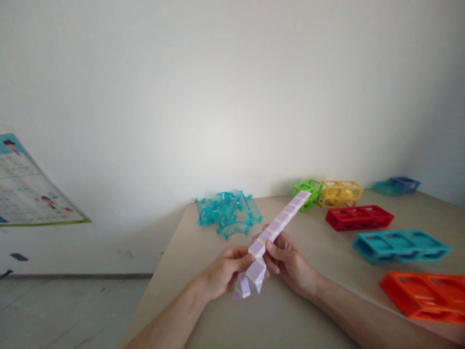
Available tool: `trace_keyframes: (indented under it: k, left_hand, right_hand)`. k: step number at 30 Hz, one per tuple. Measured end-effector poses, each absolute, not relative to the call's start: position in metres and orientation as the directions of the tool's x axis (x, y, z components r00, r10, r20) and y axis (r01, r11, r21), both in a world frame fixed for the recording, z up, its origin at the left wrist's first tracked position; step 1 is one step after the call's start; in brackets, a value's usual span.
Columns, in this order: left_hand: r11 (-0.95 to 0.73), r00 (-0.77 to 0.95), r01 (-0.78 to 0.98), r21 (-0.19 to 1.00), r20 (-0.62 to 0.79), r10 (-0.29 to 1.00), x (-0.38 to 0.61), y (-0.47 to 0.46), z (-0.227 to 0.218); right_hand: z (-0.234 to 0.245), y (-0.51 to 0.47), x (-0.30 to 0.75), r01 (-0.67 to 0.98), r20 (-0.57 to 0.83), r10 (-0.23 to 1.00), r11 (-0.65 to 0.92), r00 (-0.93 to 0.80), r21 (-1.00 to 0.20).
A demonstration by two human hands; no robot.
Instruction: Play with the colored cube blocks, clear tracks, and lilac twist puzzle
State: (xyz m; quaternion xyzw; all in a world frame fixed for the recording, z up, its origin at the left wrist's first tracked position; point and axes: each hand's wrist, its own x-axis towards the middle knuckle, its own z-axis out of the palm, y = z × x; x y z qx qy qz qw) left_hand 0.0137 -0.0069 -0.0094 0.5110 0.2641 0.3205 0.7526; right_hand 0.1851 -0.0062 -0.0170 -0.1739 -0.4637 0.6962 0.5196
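Observation:
A pale purple and white snake puzzle is held above the table between both my hands. Most of its wedges run in a straight bar pointing away to the upper right, and its near end bends down into angled pieces. My left hand pinches it near the bend, thumb on top. Just further along the bar, my right hand grips from the right, with its thumb against the side and its other fingers partly hidden behind the puzzle.
Clear teal plastic pieces lie in a pile at the table's back left. Along the right stand open-frame blocks: green, yellow, red, teal and orange. Blue pieces sit in the far corner. A wall bounds the table.

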Motion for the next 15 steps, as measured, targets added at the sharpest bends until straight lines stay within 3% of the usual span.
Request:
trace_keyframes:
  k: [6, 10, 15]
  left_hand:
    - [0.199, 0.467, -0.275, 0.941, -0.050, 0.883, 0.0163, -0.0050, -0.0061]
    - [-0.103, 0.356, -0.108, 0.989, 0.135, 0.924, 0.0158, -0.0099, -0.0052]
    - [-0.219, 0.215, 0.086, 0.972, 0.196, 0.957, 0.0181, -0.0113, -0.0075]
  right_hand:
    - [-0.0117, -0.0100, 0.1809, -0.301, 0.277, 0.951, 0.227, -0.137, -0.926]
    - [-0.0117, -0.0096, 0.1787, -0.262, 0.239, 0.962, 0.267, 0.135, -0.927]
    - [-0.0105, -0.0091, 0.1798, -0.305, 0.167, 0.983, 0.181, 0.070, -0.935]
